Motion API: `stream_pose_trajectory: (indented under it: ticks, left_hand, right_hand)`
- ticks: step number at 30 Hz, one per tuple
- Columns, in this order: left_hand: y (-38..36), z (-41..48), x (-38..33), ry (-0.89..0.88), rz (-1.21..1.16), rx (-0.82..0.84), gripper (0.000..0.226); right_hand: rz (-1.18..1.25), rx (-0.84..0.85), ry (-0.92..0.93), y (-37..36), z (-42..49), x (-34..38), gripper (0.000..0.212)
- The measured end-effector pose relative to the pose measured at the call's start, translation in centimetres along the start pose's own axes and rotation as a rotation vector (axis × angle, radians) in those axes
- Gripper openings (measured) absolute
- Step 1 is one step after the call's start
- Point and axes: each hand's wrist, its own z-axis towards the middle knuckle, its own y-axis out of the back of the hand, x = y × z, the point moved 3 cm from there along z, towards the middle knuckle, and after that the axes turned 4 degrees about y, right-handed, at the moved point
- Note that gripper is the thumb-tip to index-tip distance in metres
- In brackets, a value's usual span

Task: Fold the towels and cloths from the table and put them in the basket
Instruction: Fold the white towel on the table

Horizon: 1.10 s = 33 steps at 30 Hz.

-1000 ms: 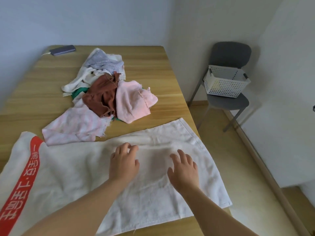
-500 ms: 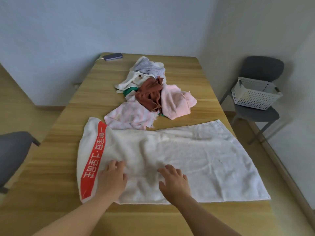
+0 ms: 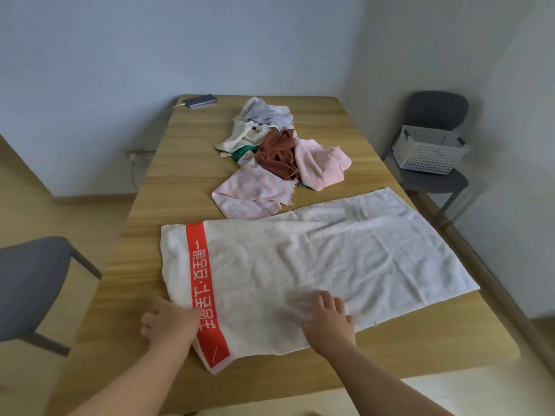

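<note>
A white towel lies spread flat on the tabletop, its red stripe at its left end. The left hand sits at the towel's near left corner with the thumb on the stripe; blur hides whether its grip holds the edge. The right hand rests on the towel's near edge with bent fingers on wrinkled cloth; its grip cannot be told either. A pile of cloths lies just beyond the towel. The basket stands on a grey chair, well to the towel's far right.

Left hand, right hand: palms down, forearms outstretched
</note>
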Motion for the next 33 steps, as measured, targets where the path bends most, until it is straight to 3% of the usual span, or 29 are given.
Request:
stream_pose_trajectory:
  ticks: [3, 6, 10, 14, 18, 20, 23, 26, 30, 33]
  left_hand:
    - [-0.2, 0.8, -0.2, 0.094, -0.322, 0.231, 0.050]
    - [0.3, 0.4, -1.1, 0.068, -0.408, 0.454, 0.013]
    - [1.6, 1.0, -1.1, 0.104, -0.443, 0.452, 0.013]
    - [3.1, 2.0, 1.1, -0.011, 0.048, 0.337, 0.029]
    - [4.1, 3.0, 1.3, 0.070, -0.203, 0.403, 0.042]
    - [4.2, 2.8, 0.7, 0.111, -0.307, 0.487, 0.035]
    - [3.9, 2.4, -0.7, 0.109, -0.389, 0.509, 0.026]
    - [3.5, 1.2, -2.4, 0.148, -0.514, 0.547, 0.021]
    - [3.1, -0.6, -4.9, 0.125, -0.654, 0.615, 0.013]
    - [2.7, -1.3, -5.7, 0.109, -0.635, 0.691, 0.016]
  right_hand:
    - [0.008, 0.027, -0.001, -0.4, -0.3, 0.2, 0.056]
    - [0.003, 0.046, 0.000, -0.2, -0.2, 0.0, 0.056]
    - [0.010, 0.074, -0.030, 0.1, -0.1, 0.7, 0.059]
    - [-0.025, 0.116, -0.055, 0.2, 0.1, 1.6, 0.065]
    - [-0.103, 0.107, -0.057, 0.6, 0.0, 2.3, 0.061]
    - [-0.103, 0.032, 0.007, 0.8, -0.2, 3.3, 0.055]
    - [0.056, -0.054, 0.231, 1.1, -0.5, 6.4, 0.049]
    - [0.335, 0.032, 0.388, 1.3, -0.9, 10.1, 0.048]
    - [0.638, 0.151, 0.390, 1.4, -1.2, 13.5, 0.060]
    - [0.544, 0.116, 0.323, 1.8, -1.0, 13.9, 0.067]
